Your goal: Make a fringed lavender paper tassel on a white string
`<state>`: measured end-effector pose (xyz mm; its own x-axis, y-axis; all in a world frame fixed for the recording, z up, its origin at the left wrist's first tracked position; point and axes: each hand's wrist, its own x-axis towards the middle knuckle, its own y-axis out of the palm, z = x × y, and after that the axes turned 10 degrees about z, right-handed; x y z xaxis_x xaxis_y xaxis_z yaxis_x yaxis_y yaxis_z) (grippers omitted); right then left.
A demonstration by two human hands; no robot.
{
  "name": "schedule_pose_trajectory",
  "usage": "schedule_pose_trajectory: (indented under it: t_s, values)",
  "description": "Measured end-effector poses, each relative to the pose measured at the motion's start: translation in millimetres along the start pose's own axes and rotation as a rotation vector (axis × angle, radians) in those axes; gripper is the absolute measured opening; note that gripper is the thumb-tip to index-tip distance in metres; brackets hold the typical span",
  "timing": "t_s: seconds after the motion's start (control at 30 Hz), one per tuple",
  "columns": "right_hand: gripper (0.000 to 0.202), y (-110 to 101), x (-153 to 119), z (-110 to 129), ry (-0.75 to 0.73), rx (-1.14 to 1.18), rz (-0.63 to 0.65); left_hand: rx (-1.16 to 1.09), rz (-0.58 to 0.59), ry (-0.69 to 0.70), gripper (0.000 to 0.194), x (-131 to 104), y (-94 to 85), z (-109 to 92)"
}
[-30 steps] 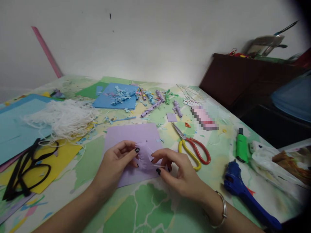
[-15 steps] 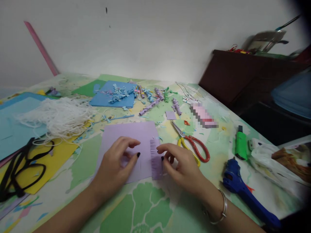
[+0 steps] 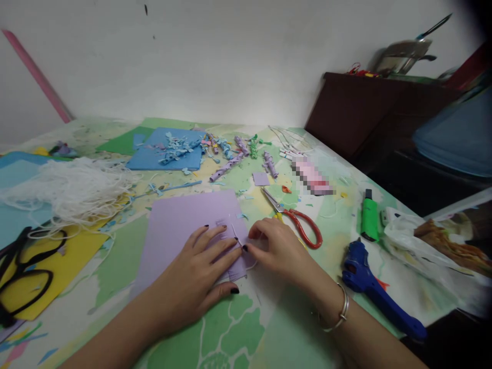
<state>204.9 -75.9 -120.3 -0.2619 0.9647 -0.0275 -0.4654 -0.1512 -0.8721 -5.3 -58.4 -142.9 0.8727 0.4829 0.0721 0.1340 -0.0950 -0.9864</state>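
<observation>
A purple sheet [image 3: 172, 225] lies on the patterned tablecloth in front of me. On its right part is a fringed purple strip [image 3: 239, 266], partly hidden by my left hand [image 3: 203, 266], which rests flat across it with fingers spread. A thin white string [image 3: 234, 226] runs over the strip. At the strip's right edge my right hand [image 3: 274, 246] pinches the string between thumb and forefinger. Just behind that hand lie scissors [image 3: 307, 228] with red and yellow handles.
A blue glue gun [image 3: 372, 287] and a green lighter [image 3: 369, 218] lie at the right. White string [image 3: 77, 189], black glasses [image 3: 31, 271] and a yellow sheet [image 3: 82, 246] are left. Rolled paper pieces [image 3: 230, 166] and a blue sheet [image 3: 144, 159] lie farther back.
My left hand has moved right and flattened onto the fringed strip. My right hand has closed on the white string at the strip's edge. The view has shifted slightly right.
</observation>
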Motion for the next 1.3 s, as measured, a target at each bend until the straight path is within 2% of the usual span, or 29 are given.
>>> schedule_pose_trajectory:
  t_s: [0.23, 0.57, 0.7, 0.9, 1.0, 1.1, 1.2, 1.3]
  values:
    - [0.008, 3.0, 0.0, 3.4, -0.017, -0.05, 0.035, 0.013, 0.0, -0.015, 0.048, -2.8, -1.7, -2.3]
    - [0.011, 3.3, -1.1, 1.9, 0.062, 0.074, -0.037, 0.003, -0.047, -0.027, 0.049, -4.3, -0.5, -1.1]
    - [0.028, 1.2, -1.4, 2.7, 0.007, 0.183, -0.028, 0.001, -0.066, -0.033, 0.047, -4.7, -1.4, -1.7]
    - [0.029, -1.6, -0.4, -1.1, -0.024, 0.416, -0.006, -0.003, -0.071, -0.032, 0.047, -4.0, -1.7, -2.3]
    - [0.025, -4.5, -0.4, -1.2, -0.048, 0.664, 0.001, 0.002, -0.075, -0.026, 0.047, -3.7, -1.3, -2.0]
    - [0.019, -9.1, -2.3, 1.1, -0.044, 0.854, -0.055, -0.002, -0.076, -0.031, 0.046, -4.0, -0.9, -2.0]
    - [0.017, -13.3, -5.5, 2.0, -0.064, 0.857, -0.152, -0.001, -0.09, -0.031, 0.044, -4.0, -0.6, -2.6]
    - [0.017, -15.6, -8.6, 0.1, -0.116, 0.934, -0.174, 0.011, -0.117, -0.02, 0.043, -2.8, -0.2, -3.1]
